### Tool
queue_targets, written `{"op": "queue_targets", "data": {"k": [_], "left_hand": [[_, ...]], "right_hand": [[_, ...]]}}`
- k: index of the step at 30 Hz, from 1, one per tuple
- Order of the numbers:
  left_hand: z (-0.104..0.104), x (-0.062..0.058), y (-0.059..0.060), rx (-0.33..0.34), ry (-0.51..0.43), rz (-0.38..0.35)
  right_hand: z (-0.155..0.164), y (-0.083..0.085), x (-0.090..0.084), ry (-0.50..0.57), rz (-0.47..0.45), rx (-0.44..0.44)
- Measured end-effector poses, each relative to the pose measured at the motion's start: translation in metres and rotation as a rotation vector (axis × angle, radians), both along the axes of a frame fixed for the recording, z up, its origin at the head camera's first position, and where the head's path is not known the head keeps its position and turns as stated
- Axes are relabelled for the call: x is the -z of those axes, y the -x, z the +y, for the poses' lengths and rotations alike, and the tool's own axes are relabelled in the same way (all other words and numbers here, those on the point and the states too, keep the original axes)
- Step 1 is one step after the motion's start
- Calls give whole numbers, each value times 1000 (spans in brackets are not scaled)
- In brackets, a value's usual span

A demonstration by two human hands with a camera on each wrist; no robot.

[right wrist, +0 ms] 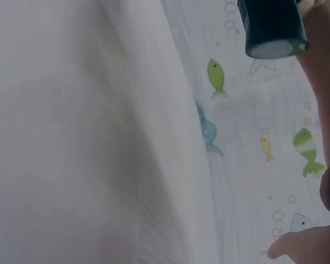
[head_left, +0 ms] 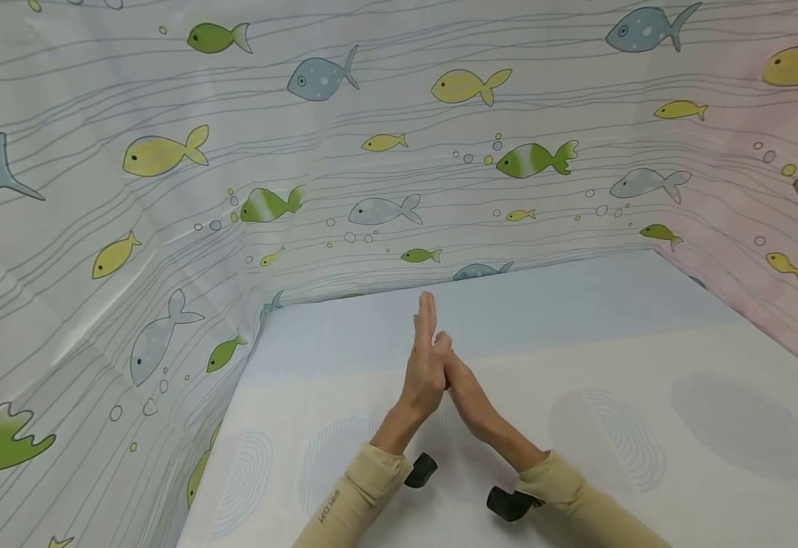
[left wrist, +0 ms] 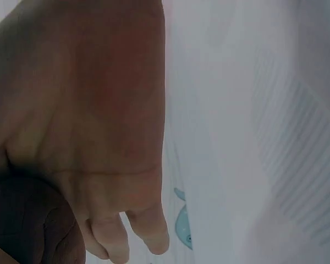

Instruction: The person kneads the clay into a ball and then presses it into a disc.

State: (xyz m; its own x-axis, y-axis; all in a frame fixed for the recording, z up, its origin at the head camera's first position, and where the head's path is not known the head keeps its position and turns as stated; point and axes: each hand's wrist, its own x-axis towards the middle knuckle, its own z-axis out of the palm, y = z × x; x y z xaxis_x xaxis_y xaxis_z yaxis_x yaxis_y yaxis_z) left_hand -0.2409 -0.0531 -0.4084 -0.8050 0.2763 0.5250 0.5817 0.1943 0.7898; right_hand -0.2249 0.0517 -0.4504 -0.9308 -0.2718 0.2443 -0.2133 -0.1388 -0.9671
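Mid-table (head_left: 645,365), left hand (head_left: 424,373) against right hand (head_left: 468,396), fingers straight

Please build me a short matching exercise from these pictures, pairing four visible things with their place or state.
Things:
1. left hand
2. right hand
3. fish-patterned curtain
4. pale patterned table cover

States:
A. hangs behind and beside the table
B. fingers straight, pointing up
C. lies flat under both hands
D. palm pressed against the other hand

Pairs: 1-B, 2-D, 3-A, 4-C
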Motion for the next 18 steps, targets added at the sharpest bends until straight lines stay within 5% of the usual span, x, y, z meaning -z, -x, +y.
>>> {"op": "queue_targets", "data": {"k": [18], "left_hand": [[-9,-3,19,24,-58,-46]], "right_hand": [[-4,-18,-3,24,5,-58]]}}
